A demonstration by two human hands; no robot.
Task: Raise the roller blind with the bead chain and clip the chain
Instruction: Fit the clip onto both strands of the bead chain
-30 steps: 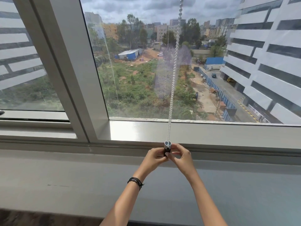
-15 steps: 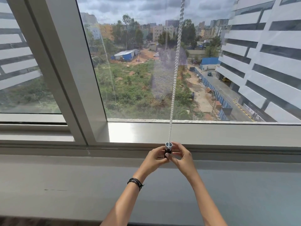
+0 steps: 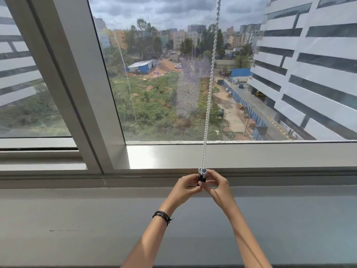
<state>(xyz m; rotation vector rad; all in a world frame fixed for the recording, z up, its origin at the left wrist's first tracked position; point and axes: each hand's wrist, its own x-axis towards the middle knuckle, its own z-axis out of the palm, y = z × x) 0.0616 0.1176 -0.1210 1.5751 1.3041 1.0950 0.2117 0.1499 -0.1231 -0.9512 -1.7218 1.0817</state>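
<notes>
A white bead chain (image 3: 209, 88) hangs taut down the window pane from above the frame's top edge. Its lower end runs into a small clip (image 3: 202, 174) with a silver top and a black body, at the window's lower frame. My left hand (image 3: 185, 189) pinches the clip from the left and my right hand (image 3: 217, 188) pinches it from the right, fingertips meeting below its black part. The roller blind itself is out of view above.
A wide grey sill (image 3: 77, 219) runs below the window. A thick slanted mullion (image 3: 77, 84) splits the glass at left. The lower window frame (image 3: 270, 155) lies just behind my hands. A black bracelet (image 3: 162, 216) sits on my left wrist.
Both hands stay on the clip in the same grip. The view has tilted slightly, so the chain and hands sit a little lower in the frame.
</notes>
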